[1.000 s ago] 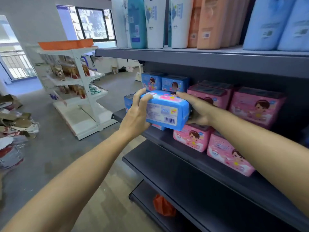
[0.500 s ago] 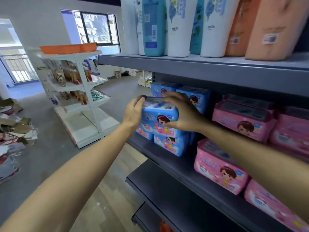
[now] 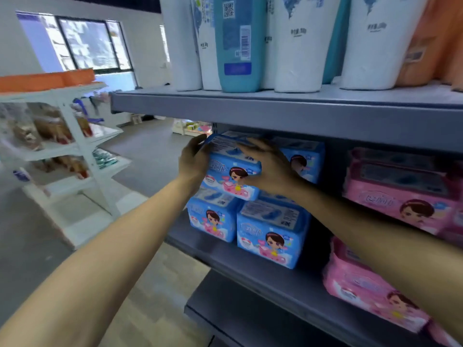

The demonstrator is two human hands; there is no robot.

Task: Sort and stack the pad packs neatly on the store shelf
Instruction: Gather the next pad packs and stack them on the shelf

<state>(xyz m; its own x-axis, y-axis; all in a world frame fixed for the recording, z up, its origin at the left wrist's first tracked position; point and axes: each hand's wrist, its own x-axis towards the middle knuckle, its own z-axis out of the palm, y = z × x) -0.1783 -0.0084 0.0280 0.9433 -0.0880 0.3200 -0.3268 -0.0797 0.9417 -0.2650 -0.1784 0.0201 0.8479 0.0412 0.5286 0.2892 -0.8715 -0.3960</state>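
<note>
A blue pad pack (image 3: pixel 229 172) sits on top of two other blue packs (image 3: pixel 270 234) at the left end of the grey shelf (image 3: pixel 250 269). My left hand (image 3: pixel 194 160) grips its left end, fingers curled over the top edge. My right hand (image 3: pixel 269 166) lies over its top and right side, thumb on the front face. Another blue pack (image 3: pixel 309 159) stands behind my right hand. Pink pad packs (image 3: pixel 400 194) fill the shelf to the right, with more pink packs (image 3: pixel 368 289) lower down.
The shelf above (image 3: pixel 275 113) hangs close over the blue stack and carries tall white, teal and orange packs (image 3: pixel 235 41). A lower dark shelf (image 3: pixel 238 314) juts out beneath. A white rack (image 3: pixel 75 151) with goods stands across the aisle to the left.
Both hands carried the blue pack from in front of the shelf onto the lower blue packs and still hold it there. The view has moved in closer to the shelf.
</note>
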